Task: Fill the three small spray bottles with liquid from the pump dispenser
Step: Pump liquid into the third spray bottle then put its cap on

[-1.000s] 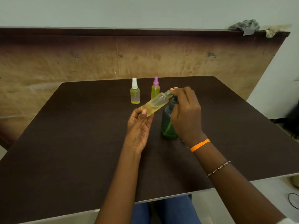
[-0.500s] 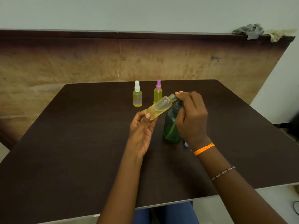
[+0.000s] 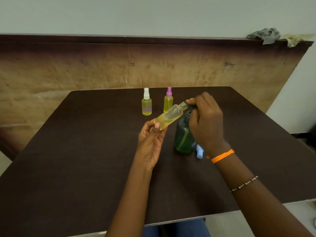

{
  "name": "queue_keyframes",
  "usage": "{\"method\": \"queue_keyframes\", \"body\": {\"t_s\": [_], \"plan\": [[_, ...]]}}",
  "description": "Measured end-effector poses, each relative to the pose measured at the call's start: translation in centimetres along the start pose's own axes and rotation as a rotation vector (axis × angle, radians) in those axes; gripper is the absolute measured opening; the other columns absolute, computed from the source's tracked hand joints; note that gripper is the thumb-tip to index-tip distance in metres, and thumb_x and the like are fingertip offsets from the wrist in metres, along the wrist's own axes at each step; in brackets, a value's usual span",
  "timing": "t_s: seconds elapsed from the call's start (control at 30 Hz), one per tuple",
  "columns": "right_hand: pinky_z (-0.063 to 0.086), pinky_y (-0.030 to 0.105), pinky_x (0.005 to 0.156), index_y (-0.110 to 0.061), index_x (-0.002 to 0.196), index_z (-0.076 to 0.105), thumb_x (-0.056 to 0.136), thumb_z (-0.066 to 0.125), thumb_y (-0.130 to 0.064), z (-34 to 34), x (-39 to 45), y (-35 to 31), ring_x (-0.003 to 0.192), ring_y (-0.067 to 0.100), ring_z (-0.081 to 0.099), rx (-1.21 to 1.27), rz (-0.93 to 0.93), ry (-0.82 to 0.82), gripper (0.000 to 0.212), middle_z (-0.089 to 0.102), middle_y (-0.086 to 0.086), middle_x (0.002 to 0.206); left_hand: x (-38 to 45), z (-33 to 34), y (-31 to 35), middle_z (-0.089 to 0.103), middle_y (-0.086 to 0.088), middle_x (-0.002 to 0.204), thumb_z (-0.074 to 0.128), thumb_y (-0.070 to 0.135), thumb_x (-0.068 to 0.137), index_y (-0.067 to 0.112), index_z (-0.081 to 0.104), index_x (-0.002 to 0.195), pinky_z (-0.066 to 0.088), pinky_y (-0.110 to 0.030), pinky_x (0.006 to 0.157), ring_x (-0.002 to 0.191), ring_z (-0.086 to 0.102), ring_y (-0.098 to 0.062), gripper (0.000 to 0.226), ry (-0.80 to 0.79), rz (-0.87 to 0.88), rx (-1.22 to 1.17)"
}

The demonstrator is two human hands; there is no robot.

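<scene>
My left hand holds an uncapped small bottle with yellow liquid, tilted so its open neck points at the pump nozzle. My right hand sits curled over the head of the dark green pump dispenser, which stands on the dark table. Two capped small spray bottles stand behind: one with a white cap, one with a pink cap, both holding yellow liquid. A light blue spray cap lies on the table just right of the dispenser.
A brown board leans against the wall behind the table. Crumpled cloths lie on its top right edge. The table's near edge runs across the bottom, with blue-clad legs below it.
The view has shifted slightly. My hands, the tilted bottle and the dispenser keep nearly the same pose; the blue cap shows more beside the dispenser.
</scene>
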State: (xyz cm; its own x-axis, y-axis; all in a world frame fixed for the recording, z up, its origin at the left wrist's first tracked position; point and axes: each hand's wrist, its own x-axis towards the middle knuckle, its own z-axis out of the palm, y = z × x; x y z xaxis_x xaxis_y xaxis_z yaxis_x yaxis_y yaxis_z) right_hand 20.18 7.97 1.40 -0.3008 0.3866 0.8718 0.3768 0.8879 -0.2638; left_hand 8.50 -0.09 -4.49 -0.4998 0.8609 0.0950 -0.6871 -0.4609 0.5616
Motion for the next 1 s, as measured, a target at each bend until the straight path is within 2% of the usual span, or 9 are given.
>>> {"method": "queue_keyframes", "body": {"t_s": [0.07, 0.23, 0.4, 0.47, 0.53, 0.6, 0.73, 0.87, 1.0], "plan": [[0.054, 0.040, 0.070, 0.008, 0.090, 0.065, 0.084, 0.032, 0.003, 0.7, -1.4, 0.2, 0.081, 0.032, 0.062, -0.002, -0.002, 0.065, 0.033, 0.057, 0.019, 0.083, 0.0, 0.0, -0.1, 0.073, -0.004, 0.089, 0.095, 0.033, 0.030, 0.006, 0.053, 0.093, 0.054, -0.019, 0.072, 0.087, 0.070, -0.012, 0.081, -0.011, -0.005, 0.011], [0.048, 0.037, 0.053, 0.003, 0.077, 0.063, 0.082, 0.036, 0.001, 0.1, -0.1, 0.2, 0.068, 0.028, 0.055, -0.102, -0.046, 0.029, 0.028, 0.056, 0.014, 0.075, 0.0, 0.0, -0.2, 0.073, -0.004, 0.089, 0.095, 0.033, 0.029, 0.005, 0.053, 0.093, 0.054, -0.019, 0.071, 0.087, 0.070, -0.013, 0.081, -0.003, -0.004, 0.003], [0.044, 0.033, 0.049, -0.004, 0.077, 0.063, 0.077, 0.035, -0.008, -1.1, 1.3, 0.1, 0.072, 0.023, 0.053, -0.110, -0.051, -0.070, 0.028, 0.057, 0.008, 0.076, 0.0, 0.2, -0.2, 0.073, -0.003, 0.087, 0.095, 0.033, 0.027, 0.006, 0.053, 0.089, 0.054, -0.019, 0.070, 0.085, 0.070, -0.012, 0.080, 0.001, -0.001, 0.000], [0.046, 0.032, 0.057, 0.000, 0.083, 0.065, 0.078, 0.037, -0.003, -0.4, 0.4, 0.0, 0.080, 0.022, 0.051, -0.123, -0.049, -0.006, 0.028, 0.059, 0.011, 0.081, 0.0, 0.1, -0.1, 0.073, -0.003, 0.087, 0.095, 0.032, 0.027, 0.006, 0.053, 0.089, 0.054, -0.019, 0.069, 0.085, 0.070, -0.013, 0.080, 0.002, 0.001, -0.006], [0.047, 0.027, 0.075, 0.007, 0.092, 0.066, 0.081, 0.038, 0.005, 0.7, -1.3, -0.1, 0.088, 0.025, 0.054, -0.096, -0.039, 0.102, 0.030, 0.061, 0.019, 0.088, 0.1, 0.1, -0.1, 0.073, -0.004, 0.087, 0.095, 0.032, 0.028, 0.007, 0.053, 0.089, 0.055, -0.019, 0.070, 0.086, 0.070, -0.013, 0.078, 0.000, -0.003, 0.000], [0.046, 0.024, 0.083, 0.009, 0.095, 0.066, 0.083, 0.038, 0.008, 1.3, -2.1, 0.2, 0.091, 0.027, 0.056, -0.065, -0.034, 0.157, 0.031, 0.061, 0.022, 0.092, 0.1, 0.0, -0.2, 0.073, -0.004, 0.088, 0.095, 0.031, 0.028, 0.007, 0.053, 0.089, 0.055, -0.019, 0.070, 0.087, 0.070, -0.014, 0.078, -0.008, -0.008, -0.003], [0.046, 0.025, 0.076, 0.006, 0.090, 0.066, 0.076, 0.038, 0.009, 0.5, -1.1, 0.3, 0.085, 0.028, 0.057, -0.072, -0.032, 0.072, 0.031, 0.061, 0.018, 0.087, -0.1, 0.1, -0.2, 0.073, -0.004, 0.088, 0.095, 0.032, 0.028, 0.008, 0.054, 0.089, 0.055, -0.020, 0.071, 0.088, 0.070, -0.014, 0.078, -0.006, -0.009, -0.003], [0.041, 0.026, 0.062, 0.001, 0.082, 0.065, 0.078, 0.036, -0.006, -1.0, 0.4, 0.2, 0.076, 0.025, 0.054, -0.117, -0.052, -0.029, 0.031, 0.059, 0.012, 0.080, -0.2, 0.3, -0.2, 0.073, -0.004, 0.086, 0.096, 0.031, 0.027, 0.008, 0.054, 0.086, 0.055, -0.020, 0.070, 0.085, 0.070, -0.013, 0.076, -0.005, -0.006, -0.008], [0.042, 0.026, 0.064, 0.003, 0.084, 0.065, 0.082, 0.035, -0.004, -0.3, 0.1, -0.2, 0.077, 0.027, 0.055, -0.106, -0.013, 0.024, 0.031, 0.059, 0.014, 0.081, 0.0, 0.2, -0.1, 0.073, -0.004, 0.086, 0.096, 0.030, 0.027, 0.008, 0.054, 0.086, 0.055, -0.020, 0.069, 0.085, 0.070, -0.014, 0.075, -0.007, -0.002, -0.016]]}}
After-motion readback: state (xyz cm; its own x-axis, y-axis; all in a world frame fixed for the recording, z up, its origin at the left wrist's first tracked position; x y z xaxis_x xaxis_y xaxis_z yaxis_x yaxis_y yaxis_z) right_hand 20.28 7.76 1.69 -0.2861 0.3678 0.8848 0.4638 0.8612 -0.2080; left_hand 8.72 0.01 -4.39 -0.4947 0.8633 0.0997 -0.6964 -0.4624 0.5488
